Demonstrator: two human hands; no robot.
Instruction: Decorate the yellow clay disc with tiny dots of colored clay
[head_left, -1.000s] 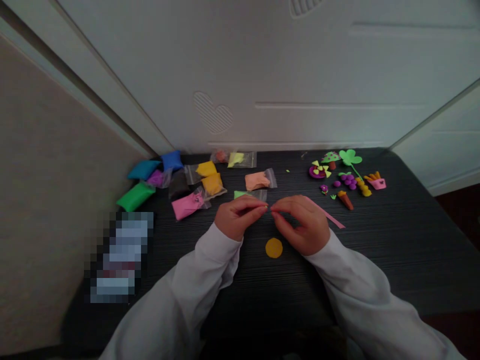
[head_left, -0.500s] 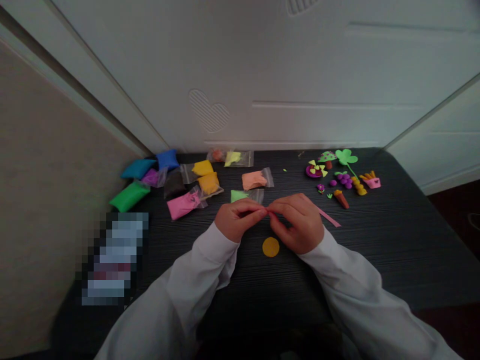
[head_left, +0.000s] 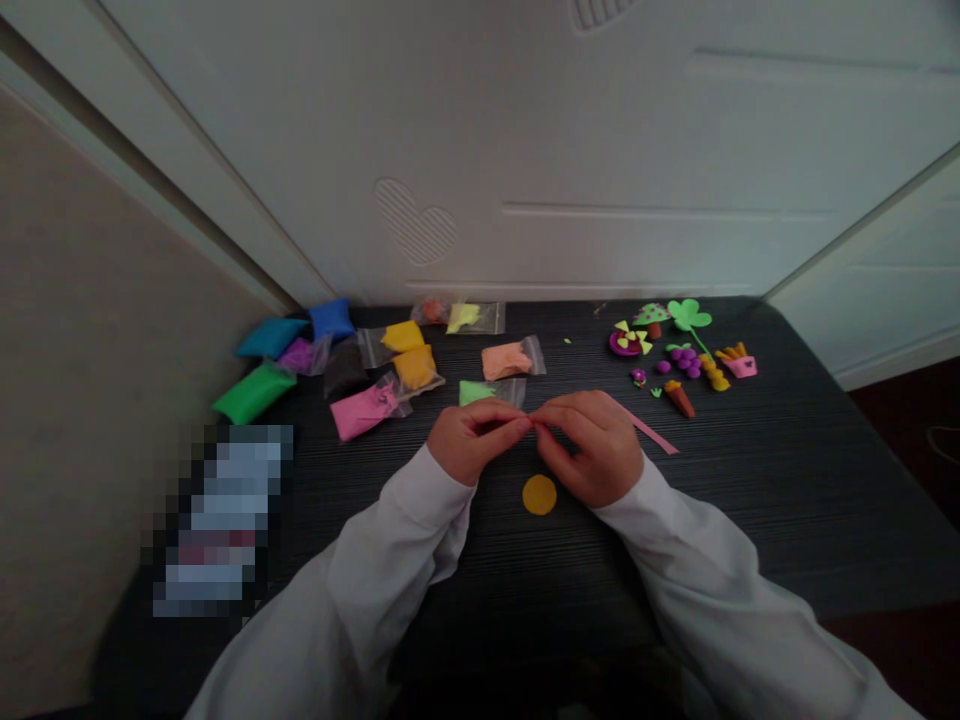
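Observation:
My left hand (head_left: 474, 440) and my right hand (head_left: 591, 450) meet fingertip to fingertip above the dark table. Each is closed in a pinch, and whatever lies between the fingertips is too small and too covered to make out. Just below the hands, a flat round yellow clay disc (head_left: 539, 495) lies on the table, touched by neither. A thin pink clay strip (head_left: 656, 432) runs out from behind my right hand, its near end hidden. Behind my left hand is a bag of light green clay (head_left: 480, 391), partly covered by the fingers.
Bags of clay, including pink (head_left: 363, 412), orange (head_left: 507, 360) and green (head_left: 253, 391), lie at the back and left. Small clay models, among them a four-leaf clover (head_left: 688, 315) and a carrot-like piece (head_left: 680, 399), stand back right. A blurred-out rectangular object (head_left: 225, 520) lies left. A white panel (head_left: 480, 150) rises behind.
My hands keep the same fingertip-to-fingertip pinch. The whole view has shifted very slightly, with everything a little further left; nothing on the table has visibly moved.

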